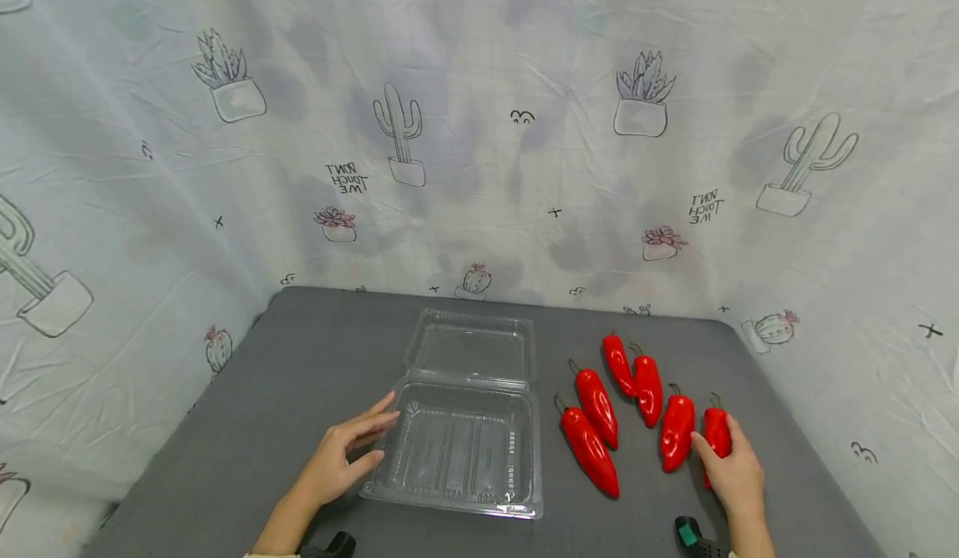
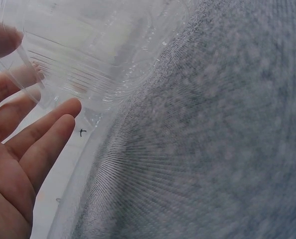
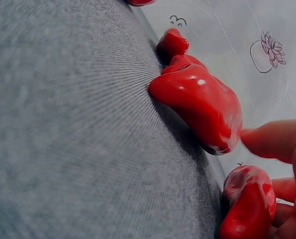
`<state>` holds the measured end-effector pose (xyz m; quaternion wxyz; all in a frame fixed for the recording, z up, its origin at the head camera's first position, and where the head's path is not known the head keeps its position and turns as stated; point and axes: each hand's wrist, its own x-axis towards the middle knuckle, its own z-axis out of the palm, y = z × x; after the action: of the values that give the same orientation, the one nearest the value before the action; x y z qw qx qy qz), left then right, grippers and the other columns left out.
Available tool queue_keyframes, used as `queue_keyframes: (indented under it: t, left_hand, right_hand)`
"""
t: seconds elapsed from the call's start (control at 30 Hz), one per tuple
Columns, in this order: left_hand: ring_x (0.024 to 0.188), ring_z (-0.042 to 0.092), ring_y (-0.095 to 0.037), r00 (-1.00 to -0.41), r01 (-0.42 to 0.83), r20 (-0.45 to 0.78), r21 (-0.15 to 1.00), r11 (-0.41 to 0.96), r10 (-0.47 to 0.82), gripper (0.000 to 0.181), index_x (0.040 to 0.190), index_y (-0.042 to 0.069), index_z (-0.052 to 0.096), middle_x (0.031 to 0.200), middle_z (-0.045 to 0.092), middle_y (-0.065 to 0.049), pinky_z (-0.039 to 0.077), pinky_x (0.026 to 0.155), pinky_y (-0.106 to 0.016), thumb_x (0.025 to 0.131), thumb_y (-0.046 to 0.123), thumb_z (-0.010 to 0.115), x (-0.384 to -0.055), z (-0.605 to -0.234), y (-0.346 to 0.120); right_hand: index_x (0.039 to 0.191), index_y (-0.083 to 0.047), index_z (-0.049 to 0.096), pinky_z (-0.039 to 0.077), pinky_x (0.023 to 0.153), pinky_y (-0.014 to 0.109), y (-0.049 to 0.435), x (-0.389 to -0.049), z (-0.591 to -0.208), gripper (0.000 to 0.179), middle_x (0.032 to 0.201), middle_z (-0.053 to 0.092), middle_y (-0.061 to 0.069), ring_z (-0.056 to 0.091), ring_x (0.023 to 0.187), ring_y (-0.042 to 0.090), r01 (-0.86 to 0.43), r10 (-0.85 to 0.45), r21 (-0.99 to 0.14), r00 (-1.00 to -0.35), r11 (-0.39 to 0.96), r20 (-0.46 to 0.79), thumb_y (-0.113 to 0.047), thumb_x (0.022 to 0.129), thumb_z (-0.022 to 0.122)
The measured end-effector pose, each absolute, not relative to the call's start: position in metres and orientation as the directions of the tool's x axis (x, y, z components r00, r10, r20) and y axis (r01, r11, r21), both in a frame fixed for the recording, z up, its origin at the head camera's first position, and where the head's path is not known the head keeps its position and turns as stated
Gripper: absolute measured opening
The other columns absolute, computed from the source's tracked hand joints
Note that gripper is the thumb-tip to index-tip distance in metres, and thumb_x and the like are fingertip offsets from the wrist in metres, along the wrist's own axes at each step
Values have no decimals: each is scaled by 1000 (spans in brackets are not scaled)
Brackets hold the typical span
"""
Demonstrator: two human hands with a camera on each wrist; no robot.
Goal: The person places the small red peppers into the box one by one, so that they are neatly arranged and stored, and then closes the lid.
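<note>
A clear plastic clamshell box (image 1: 536,462) lies unfolded, its lid (image 1: 472,348) toward the far side. My left hand (image 1: 346,455) is at the box's left edge, fingers loosely extended; in the left wrist view some fingertips overlap the clear wall, and I cannot tell how firmly they touch. My right hand (image 1: 736,476) reaches around the rightmost red pepper (image 1: 717,431), fingers along its far right side. The thumb stands apart from that pepper, close to the neighbouring red pepper (image 1: 678,433). Part of the rightmost pepper is hidden by the hand.
Several more red peppers lie between the box and my right hand, among them one near-left pepper (image 1: 589,451) and one far pepper (image 1: 618,364). All rest on a grey cloth-covered table (image 1: 300,366). A patterned curtain (image 1: 479,125) surrounds the table's back and sides.
</note>
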<state>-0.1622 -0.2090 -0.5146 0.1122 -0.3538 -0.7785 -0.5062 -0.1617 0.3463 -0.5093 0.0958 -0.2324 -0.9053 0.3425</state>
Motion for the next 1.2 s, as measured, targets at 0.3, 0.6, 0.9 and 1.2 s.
queue_keyframes:
  t: [0.3, 0.6, 0.9, 1.2]
  left_hand:
    - [122, 54, -10, -734, 657, 529, 712, 248, 426, 49, 131, -6, 52, 145, 36, -30, 51, 93, -26, 83, -9, 60, -161, -515, -209]
    - [121, 55, -12, -743, 647, 509, 712, 273, 435, 48, 132, -6, 51, 145, 35, -31, 51, 93, -24, 85, -6, 60, -161, -515, -211]
    - [119, 57, -14, -725, 670, 536, 694, 263, 433, 47, 130, -7, 52, 143, 36, -32, 53, 90, -29, 83, -7, 60, -164, -518, -211]
    - [119, 58, -18, -741, 652, 518, 706, 275, 427, 47, 131, -6, 52, 145, 36, -30, 53, 90, -29, 85, -6, 59, -161, -516, -210]
  right_hand:
    - [147, 6, 21, 38, 94, 64, 347, -162, -512, 72, 137, 35, 39, 39, 117, 51, 344, 491, -671, -871, 657, 34, -20, 89, 55]
    - [145, 6, 28, 37, 96, 63, 348, -160, -511, 68, 135, 37, 39, 41, 117, 52, 346, 506, -647, -859, 680, 72, -18, 88, 56]
    - [142, 7, 33, 39, 94, 62, 347, -159, -508, 65, 134, 39, 39, 43, 113, 53, 391, 564, -636, -821, 665, 84, -22, 88, 55]
    - [141, 6, 35, 41, 91, 63, 347, -159, -509, 63, 131, 41, 40, 44, 109, 53, 427, 609, -660, -791, 618, 59, -24, 89, 53]
